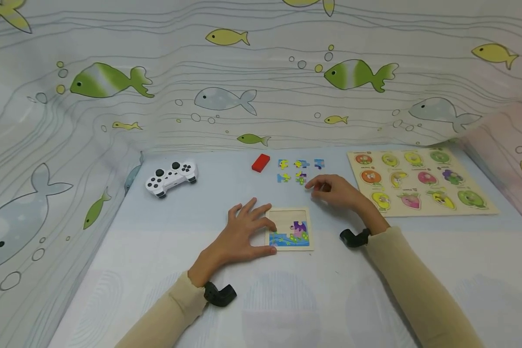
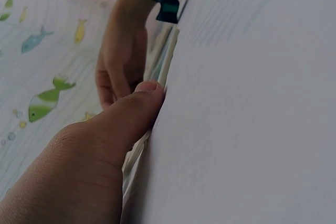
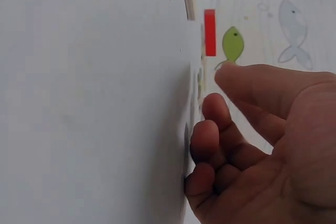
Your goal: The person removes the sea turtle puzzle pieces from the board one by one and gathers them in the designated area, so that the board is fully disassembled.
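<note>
My left hand (image 1: 243, 237) lies spread at the left side of a small wooden puzzle tray (image 1: 311, 232). Its thumb (image 2: 149, 87) touches the tray's near left corner, while the fingers reach over the left rim. Joined jigsaw pieces (image 1: 289, 239) fill the lower and right part of the tray, with bare wood above. Past the tray's far right corner, my right hand (image 1: 335, 191) hovers low with loosely bent fingers and nothing visible between them. Its fingertips are beside a loose purple and green jigsaw piece (image 1: 301, 178).
More loose pieces (image 1: 282, 164) lie in two rows beyond the tray, beside a red block (image 1: 261, 163). A white game controller (image 1: 171, 179) sits at the left. A wooden fruit board (image 1: 422, 181) lies at the right. Fish-printed cloth (image 1: 287, 116) rises behind the table.
</note>
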### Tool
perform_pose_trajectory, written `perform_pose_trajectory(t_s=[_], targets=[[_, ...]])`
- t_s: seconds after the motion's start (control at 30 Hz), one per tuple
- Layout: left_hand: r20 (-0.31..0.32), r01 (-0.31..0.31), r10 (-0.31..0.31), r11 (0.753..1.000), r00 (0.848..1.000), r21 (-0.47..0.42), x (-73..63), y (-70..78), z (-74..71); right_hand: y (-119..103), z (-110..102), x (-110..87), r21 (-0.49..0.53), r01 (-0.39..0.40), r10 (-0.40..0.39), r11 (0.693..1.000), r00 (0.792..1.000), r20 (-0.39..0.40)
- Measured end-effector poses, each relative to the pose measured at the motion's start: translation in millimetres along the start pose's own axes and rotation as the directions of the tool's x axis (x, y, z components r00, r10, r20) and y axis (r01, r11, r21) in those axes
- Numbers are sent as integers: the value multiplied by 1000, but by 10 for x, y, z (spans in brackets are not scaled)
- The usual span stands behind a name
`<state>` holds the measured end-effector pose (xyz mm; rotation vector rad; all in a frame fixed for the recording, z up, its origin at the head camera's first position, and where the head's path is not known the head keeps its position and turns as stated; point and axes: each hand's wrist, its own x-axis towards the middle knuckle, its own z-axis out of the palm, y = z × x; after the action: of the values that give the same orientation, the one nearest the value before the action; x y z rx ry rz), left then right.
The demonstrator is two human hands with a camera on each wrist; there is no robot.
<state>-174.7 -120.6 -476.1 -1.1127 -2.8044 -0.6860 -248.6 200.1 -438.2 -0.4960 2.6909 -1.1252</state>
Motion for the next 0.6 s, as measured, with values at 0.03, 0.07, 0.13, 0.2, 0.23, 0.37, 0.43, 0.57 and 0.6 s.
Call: perform_pose_trajectory(t_s=[0.03, 0.07, 0.13, 0.2, 0.23, 0.37, 0.43, 0.57, 0.6], targets=[[0, 0, 0, 1000, 1000, -1, 1, -2, 2, 7, 5, -32, 2, 11, -11, 1000, 1000, 7], [2, 1, -1, 1000, 1000, -1, 3, -1, 3, 16, 9, -60, 3, 18, -18, 1000, 1000, 14], [4, 6, -6, 1000, 1000, 1, 9, -4, 4, 31, 15, -109, 12, 29, -29, 1000, 999, 25], [3, 10, -10, 1000, 1000, 2, 12, -4, 4, 38, 17, -143, 23, 40, -40, 999, 999, 33], [1, 11, -11, 1000, 1000, 3, 13, -5, 5, 42, 18, -154, 26, 49, -50, 998, 998, 40], [-5, 10, -10, 1000, 1000, 0, 8, -6, 13, 18, 28, -198, 31, 83, -85, 996, 993, 81], [-7, 6, -6, 1000, 1000, 0, 9, -6, 15, -8, 40, -220, 32, 95, -97, 995, 990, 100], [-5, 3, -3, 1000, 1000, 7, 22, -2, 9, -57, 75, -249, 30, 117, -120, 993, 986, 113], [-4, 2, -2, 1000, 1000, 10, 25, 0, 6, -68, 86, -253, 27, 124, -126, 992, 985, 115]])
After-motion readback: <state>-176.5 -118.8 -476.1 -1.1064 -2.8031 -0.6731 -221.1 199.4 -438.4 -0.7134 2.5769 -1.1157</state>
